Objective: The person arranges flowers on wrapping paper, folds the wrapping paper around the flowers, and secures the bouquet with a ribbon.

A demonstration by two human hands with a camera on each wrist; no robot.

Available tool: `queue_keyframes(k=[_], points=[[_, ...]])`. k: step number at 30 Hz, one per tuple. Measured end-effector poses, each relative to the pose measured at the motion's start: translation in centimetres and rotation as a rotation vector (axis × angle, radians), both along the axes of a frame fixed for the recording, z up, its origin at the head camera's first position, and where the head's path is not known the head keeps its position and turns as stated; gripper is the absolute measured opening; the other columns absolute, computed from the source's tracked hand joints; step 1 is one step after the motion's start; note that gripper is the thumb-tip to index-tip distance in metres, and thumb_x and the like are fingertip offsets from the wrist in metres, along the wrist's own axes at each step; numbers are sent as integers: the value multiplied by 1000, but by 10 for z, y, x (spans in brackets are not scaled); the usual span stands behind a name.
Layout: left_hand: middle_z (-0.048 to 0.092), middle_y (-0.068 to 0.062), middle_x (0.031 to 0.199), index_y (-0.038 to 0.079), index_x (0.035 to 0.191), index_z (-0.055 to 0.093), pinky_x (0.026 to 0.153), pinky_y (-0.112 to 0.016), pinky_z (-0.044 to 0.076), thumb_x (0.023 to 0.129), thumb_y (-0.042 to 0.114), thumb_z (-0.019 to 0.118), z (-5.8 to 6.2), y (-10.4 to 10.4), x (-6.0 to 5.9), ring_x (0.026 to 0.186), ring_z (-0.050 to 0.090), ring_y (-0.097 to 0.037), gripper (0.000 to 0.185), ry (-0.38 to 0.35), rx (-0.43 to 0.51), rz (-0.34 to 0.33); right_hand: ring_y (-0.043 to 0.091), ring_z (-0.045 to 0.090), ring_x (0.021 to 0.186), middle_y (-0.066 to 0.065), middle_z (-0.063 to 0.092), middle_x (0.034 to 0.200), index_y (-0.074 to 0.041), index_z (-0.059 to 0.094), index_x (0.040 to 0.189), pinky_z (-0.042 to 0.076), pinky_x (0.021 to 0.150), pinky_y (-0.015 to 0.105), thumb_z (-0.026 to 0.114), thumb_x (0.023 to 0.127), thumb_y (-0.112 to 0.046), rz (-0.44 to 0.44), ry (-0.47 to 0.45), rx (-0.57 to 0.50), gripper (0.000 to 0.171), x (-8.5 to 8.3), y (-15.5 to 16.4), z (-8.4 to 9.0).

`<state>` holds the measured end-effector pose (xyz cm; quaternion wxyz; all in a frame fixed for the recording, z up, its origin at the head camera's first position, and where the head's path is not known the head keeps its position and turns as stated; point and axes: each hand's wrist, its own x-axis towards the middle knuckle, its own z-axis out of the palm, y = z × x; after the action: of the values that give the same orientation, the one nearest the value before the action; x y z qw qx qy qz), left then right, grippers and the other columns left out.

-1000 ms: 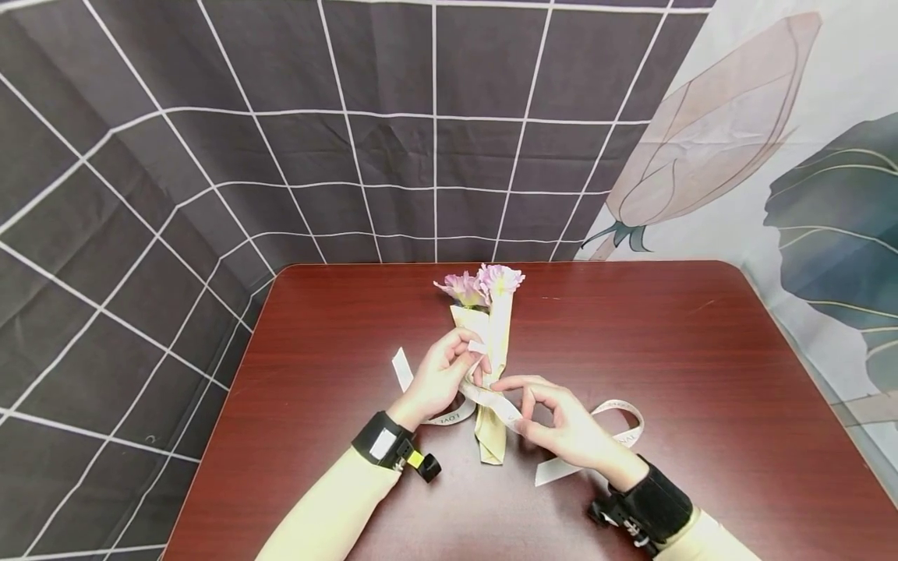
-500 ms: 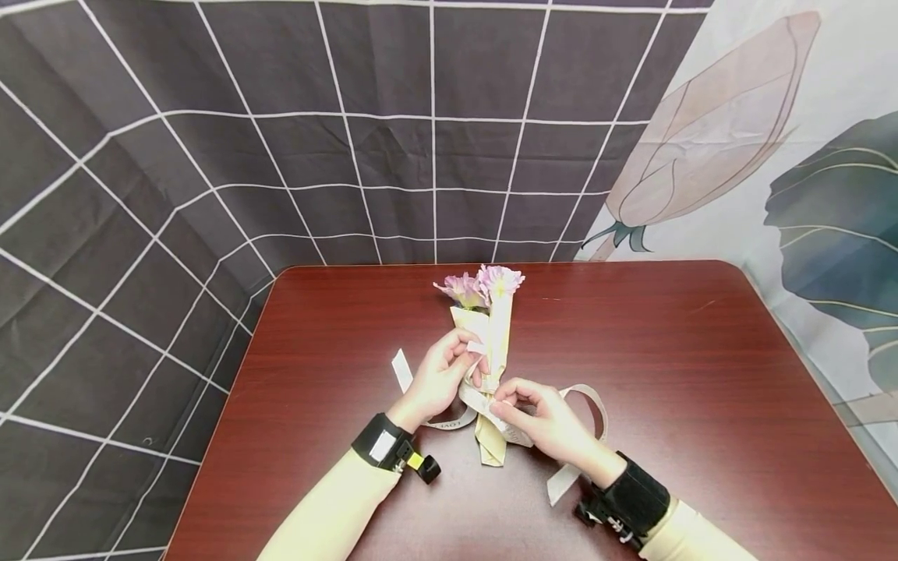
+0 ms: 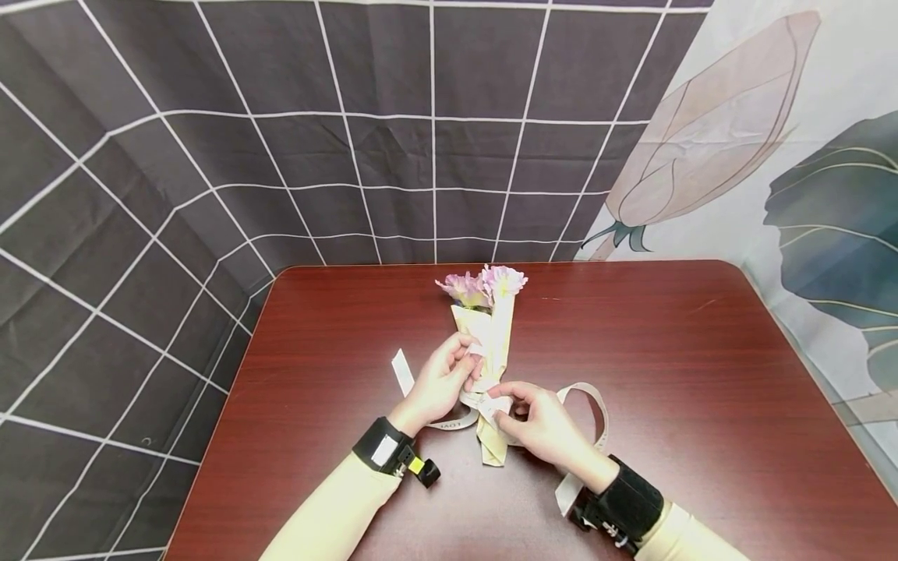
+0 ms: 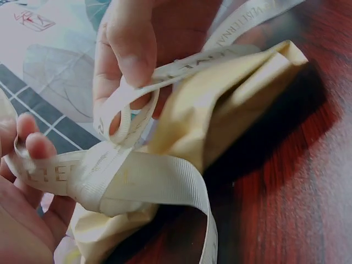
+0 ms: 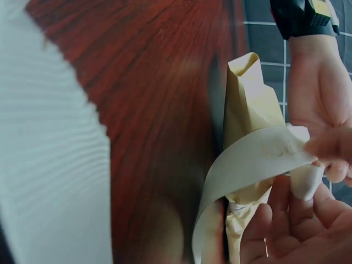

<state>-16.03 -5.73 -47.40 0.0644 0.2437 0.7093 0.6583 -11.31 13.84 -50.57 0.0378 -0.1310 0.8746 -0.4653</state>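
Observation:
On the table lies a small bouquet of pink flowers (image 3: pixel 503 280) wrapped in cream paper (image 3: pixel 493 450), with its stem end toward me. A pale lettered ribbon (image 4: pixel 151 179) goes round the narrow middle of the wrap. My left hand (image 3: pixel 436 382) holds a loop of the ribbon at the left of the wrap, fingers curled through it. Just below, my right hand (image 3: pixel 543 425) pinches another part of the ribbon between thumb and fingers; a small loop shows there in the left wrist view. In the right wrist view, the ribbon's pinched part bends over the paper.
Beyond each hand a loose ribbon tail lies on the dark red table (image 3: pixel 666 351): the left tail (image 3: pixel 402 372) ends in a cut tip, the right tail (image 3: pixel 595 397) curves back under the right wrist. Behind the table hangs a dark grid-patterned cloth (image 3: pixel 393 148).
My right hand has moved left, in to the middle of the wrap, and now pinches the ribbon close there. The right ribbon tail has shifted along. My left hand stays almost in place.

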Motion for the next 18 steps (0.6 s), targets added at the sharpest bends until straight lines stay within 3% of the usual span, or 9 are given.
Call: queue_keyframes(k=[5,8,12,14,18], points=[[48,-14,67,0,109,50,53,-19,36,100,7,44,3,2,2,56,46,-19,13,23,-109,32,11,53,65,-16,58,80,-32,69,96,42,57,21,71,83,-19,1,59,40,19,0,0,1],[49,-14,68,-2,110,49,54,-20,36,100,8,45,4,2,3,58,48,-24,15,19,-134,44,8,53,66,-17,58,79,-33,68,94,42,59,22,74,81,-30,6,80,31,15,0,-1,0],[51,-16,69,-2,110,48,55,-21,38,99,7,45,4,3,3,62,52,-33,14,12,-141,49,8,53,71,-17,59,82,-33,65,92,42,62,21,83,66,-46,22,124,67,34,0,-3,-2],[51,-16,69,0,110,48,55,-21,38,100,7,45,0,3,1,62,52,-33,12,10,-139,52,8,52,73,-17,58,84,-33,63,92,42,64,21,87,61,-46,41,156,104,42,0,-4,-2],[52,-16,69,5,109,48,54,-22,38,100,8,43,-15,4,-5,60,52,-28,10,6,-115,56,7,50,76,-16,55,85,-30,61,89,41,67,21,87,62,-33,93,242,163,38,1,-5,-4]])
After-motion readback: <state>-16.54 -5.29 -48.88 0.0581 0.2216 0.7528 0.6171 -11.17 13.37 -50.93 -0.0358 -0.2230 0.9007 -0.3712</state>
